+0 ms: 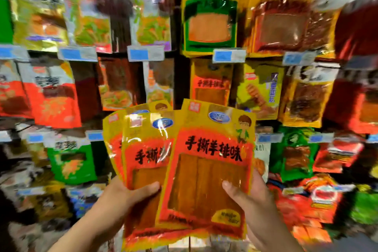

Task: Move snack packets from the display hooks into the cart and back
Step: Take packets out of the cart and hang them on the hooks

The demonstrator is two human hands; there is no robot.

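So we've got a fan of orange packets [147,161] held up in front of the display [180,88], and none of them is on a hook or in the cart right now. Our left hand [122,196] grips the back ones near the bottom, thumb across the front. Our right hand [257,200] pinches the front packet [208,170] at its lower right, thumb on the clear window. A matching packet [211,84] hangs just above and behind the fan, so our guess is that's their spot. We honestly can't tell whether these are headed for the cart or going back up. The cart isn't in view at all, so no idea what's in it. The fan is hard to count too: three for sure, maybe more tucked behind. The hooks themselves are hidden by the bags, our fingers are behind the packets, and the edges of the shot are pretty smeared.
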